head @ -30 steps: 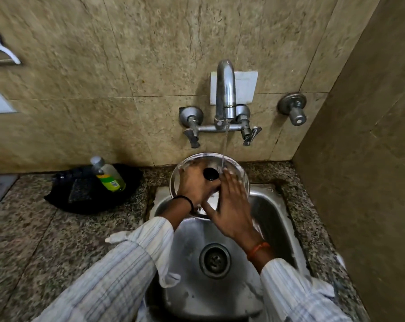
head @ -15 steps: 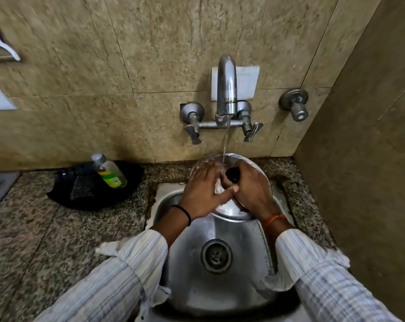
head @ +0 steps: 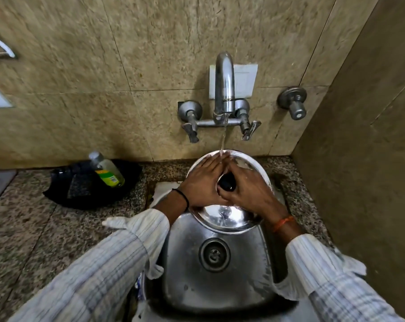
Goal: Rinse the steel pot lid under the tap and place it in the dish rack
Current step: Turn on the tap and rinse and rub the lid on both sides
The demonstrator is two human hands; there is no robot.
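The round steel pot lid with a black knob is held over the back of the steel sink. A thin stream of water from the wall tap lands at the lid's far edge, on my fingertips. My left hand lies flat on the lid's left half. My right hand lies on the right half, beside the knob. Both hands press on the lid's top face. No dish rack is in view.
A black pan-like tray with a green-labelled soap bottle sits on the granite counter to the left. A second wall valve is at the right, and a tiled side wall stands close to the sink.
The lid has shifted right and forward under the stream. Both hands have spread flat across its top, meeting by the knob; the right hand came round from the lid's near side.
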